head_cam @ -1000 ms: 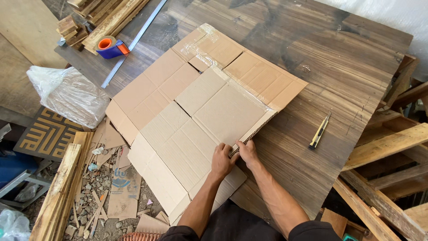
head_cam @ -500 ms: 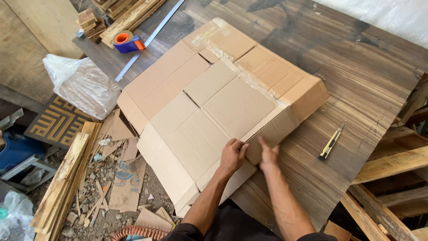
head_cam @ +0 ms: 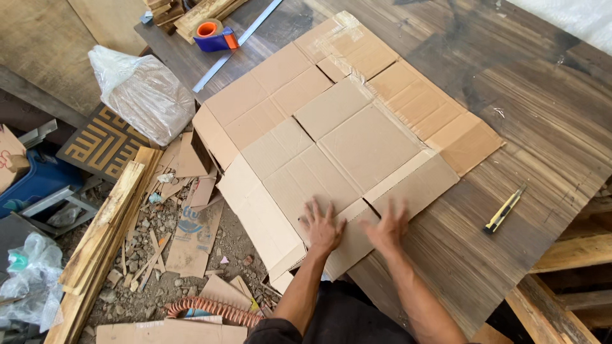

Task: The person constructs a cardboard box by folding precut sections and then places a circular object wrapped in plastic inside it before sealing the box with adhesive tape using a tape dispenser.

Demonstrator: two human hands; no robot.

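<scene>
Pressing flattened cardboard box [head_cam: 331, 137] onto tabletop [head_cam: 510, 76], left hand [head_cam: 322, 226] and right hand [head_cam: 389, 229] splayed open; utility knife [head_cam: 505, 209] lying untouched at three o'clock.

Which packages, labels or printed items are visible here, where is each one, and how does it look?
Flattened cardboard box: brown, taped, spread on the wooden table, under both hands, left hand and right hand.
Plastic bag: clear-white, bulging, at the table's left edge.
Printed cardboard scrap: tan with blue print, on the rubble floor.
Patterned panel: dark with gold geometric lines, left of the bag.
</scene>
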